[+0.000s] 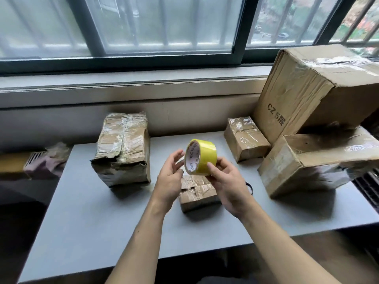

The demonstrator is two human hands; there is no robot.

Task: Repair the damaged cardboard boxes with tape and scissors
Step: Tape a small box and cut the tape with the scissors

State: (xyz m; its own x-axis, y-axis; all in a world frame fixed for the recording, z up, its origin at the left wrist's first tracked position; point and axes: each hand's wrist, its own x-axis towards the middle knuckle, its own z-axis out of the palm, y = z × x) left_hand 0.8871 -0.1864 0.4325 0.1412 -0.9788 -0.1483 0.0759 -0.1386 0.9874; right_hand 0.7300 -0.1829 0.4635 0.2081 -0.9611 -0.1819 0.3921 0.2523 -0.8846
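Looked like the find-the-tape-end step: the right hand gripped the yellow tape roll, fingers curled round its rim, above the small crumpled box at table centre. The left hand at 9 o'clock of the roll hovered loosely spread, fingertips near it; contact unclear. Next up, I'd guess: peeling the end free.

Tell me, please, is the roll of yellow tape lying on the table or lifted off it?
Lifted: the right hand holds the tape roll in the air above a small box.
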